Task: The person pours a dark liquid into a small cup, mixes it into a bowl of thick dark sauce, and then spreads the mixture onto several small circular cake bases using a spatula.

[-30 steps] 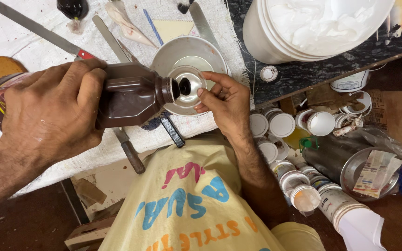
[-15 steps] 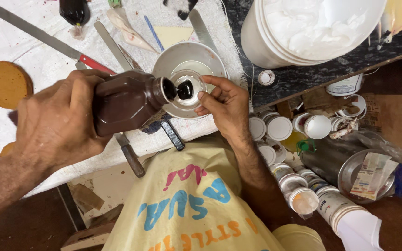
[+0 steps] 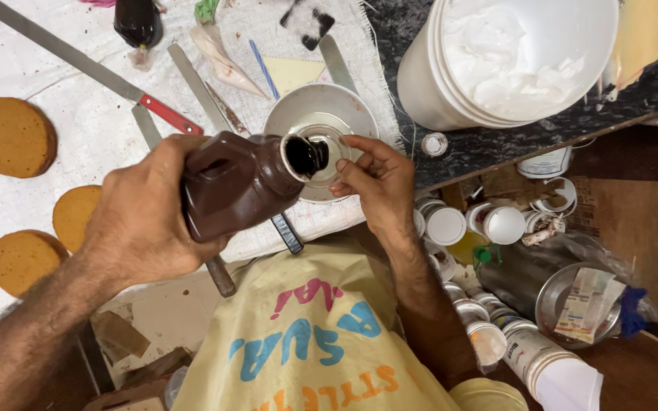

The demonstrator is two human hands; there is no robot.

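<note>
White cloth (image 3: 78, 129), syrup-filled brown bottle (image 3: 234, 183)

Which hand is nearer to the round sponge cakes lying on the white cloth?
Left. The left hand, gripping the brown bottle, is right beside the nearest sponge cake. The right hand is farther off, at the metal bowl.

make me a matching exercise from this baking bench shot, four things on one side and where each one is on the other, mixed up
Things:
1. brown bottle
2. small glass cup
3. white bucket
4. round cakes

Places:
A. far left of the white cloth
B. tipped in the left hand
C. on the dark counter, upper right
D. over the metal bowl, at the right hand

Pairs: 1-B, 2-D, 3-C, 4-A
</note>
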